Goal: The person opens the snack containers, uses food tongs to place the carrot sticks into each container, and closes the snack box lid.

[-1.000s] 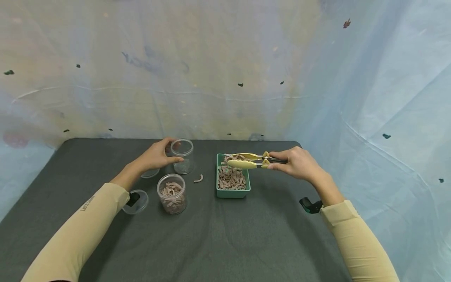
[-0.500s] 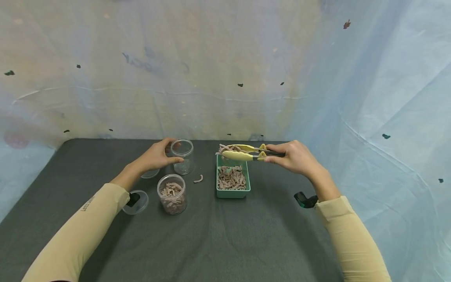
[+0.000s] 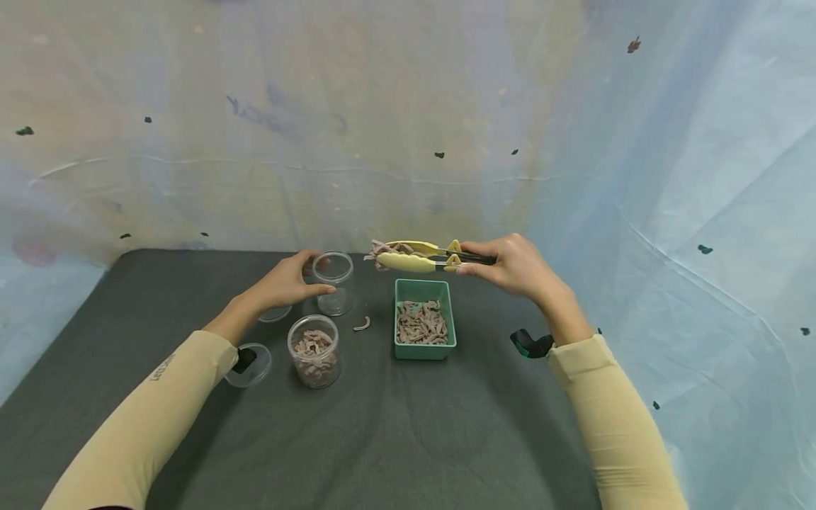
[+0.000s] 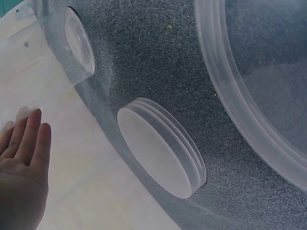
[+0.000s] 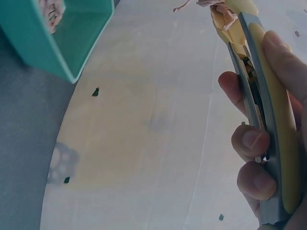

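In the head view my left hand (image 3: 284,282) holds an upright clear jar (image 3: 334,303) at the back of the table, thumb at its front and fingers around its far side. No pieces show inside that jar. My right hand (image 3: 515,265) grips yellow-and-black tongs (image 3: 408,263); the right wrist view shows the fingers wrapped round the tongs' handles (image 5: 280,129). A bunch of pale brownish strips (image 3: 381,249) is pinched in the tongs' tips, raised above the table between the jar and a green tub (image 3: 425,351). More strips (image 3: 421,324) lie in the tub.
Nearer me stands a second clear jar (image 3: 316,378) partly filled with strips. One loose strip (image 3: 362,324) lies on the dark cloth. Two clear lids, a front lid (image 3: 258,368) and a rear lid (image 4: 158,148), rest left of the jars.
My right hand has lifted the tongs with the strips out of the green tub and moved them left, toward the jar in my left hand. The left hand has stayed put.
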A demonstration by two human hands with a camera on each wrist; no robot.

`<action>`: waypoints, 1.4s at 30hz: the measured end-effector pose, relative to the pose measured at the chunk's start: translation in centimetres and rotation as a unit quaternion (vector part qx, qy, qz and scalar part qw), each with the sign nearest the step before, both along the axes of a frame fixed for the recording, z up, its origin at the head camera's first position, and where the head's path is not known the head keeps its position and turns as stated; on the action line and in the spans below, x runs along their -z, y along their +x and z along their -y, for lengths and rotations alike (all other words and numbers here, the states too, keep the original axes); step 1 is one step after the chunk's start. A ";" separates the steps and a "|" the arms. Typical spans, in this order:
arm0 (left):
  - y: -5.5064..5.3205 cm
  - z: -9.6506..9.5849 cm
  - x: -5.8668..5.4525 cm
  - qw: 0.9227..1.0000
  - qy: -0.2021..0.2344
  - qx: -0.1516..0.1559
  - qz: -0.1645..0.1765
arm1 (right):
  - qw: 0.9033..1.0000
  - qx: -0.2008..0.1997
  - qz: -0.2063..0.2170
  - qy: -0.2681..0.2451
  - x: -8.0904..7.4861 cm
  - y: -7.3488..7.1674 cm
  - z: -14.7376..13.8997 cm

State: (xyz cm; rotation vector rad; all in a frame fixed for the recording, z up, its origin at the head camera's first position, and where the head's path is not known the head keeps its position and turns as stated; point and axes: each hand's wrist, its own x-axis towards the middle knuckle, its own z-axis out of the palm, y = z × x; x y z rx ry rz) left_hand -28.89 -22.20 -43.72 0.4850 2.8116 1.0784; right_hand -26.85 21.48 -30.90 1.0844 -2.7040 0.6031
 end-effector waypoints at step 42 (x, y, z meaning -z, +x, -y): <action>0.2 -1.2 -0.6 0.999 -0.020 -0.022 0.014 | 0.992 -0.033 0.086 0.091 0.4 -5.1 9.4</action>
